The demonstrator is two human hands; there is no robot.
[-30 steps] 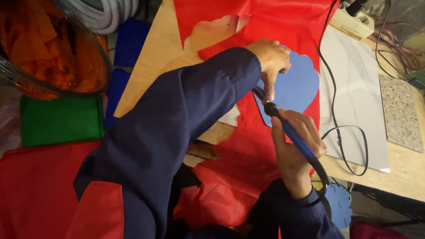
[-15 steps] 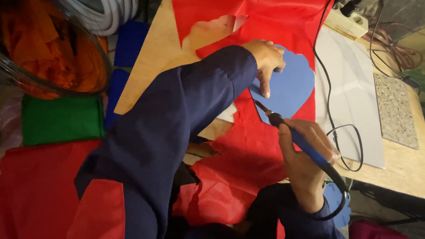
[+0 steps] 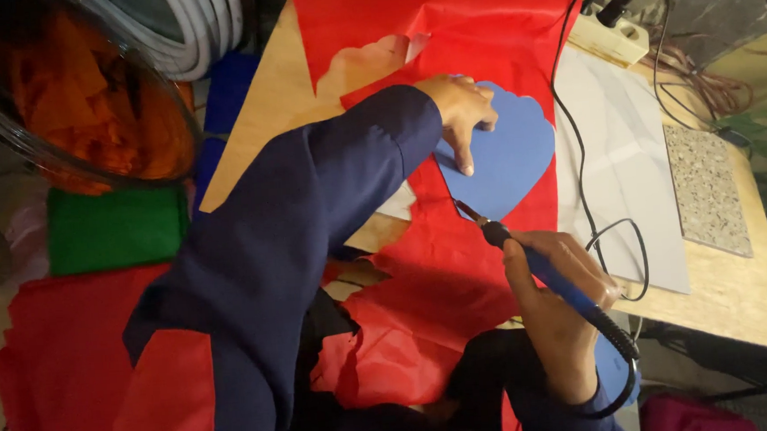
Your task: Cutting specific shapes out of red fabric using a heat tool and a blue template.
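Observation:
A blue heart-shaped template lies on a sheet of red fabric spread over a wooden table. My left hand presses flat on the template's upper left part, fingers spread. My right hand grips a blue-handled corded hot-cutting pen, its metal tip touching the template's lower left edge. The pen's black cord loops over the table to the right.
A white power strip sits at the table's far right corner. A pale sheet and a speckled stone tile lie to the right. A glass bowl of orange fabric and green cloth sit left, red cloth below.
The pen tip has travelled down along the template's left edge toward its lower point. My left hand slid up and stays pressed on the blue shape.

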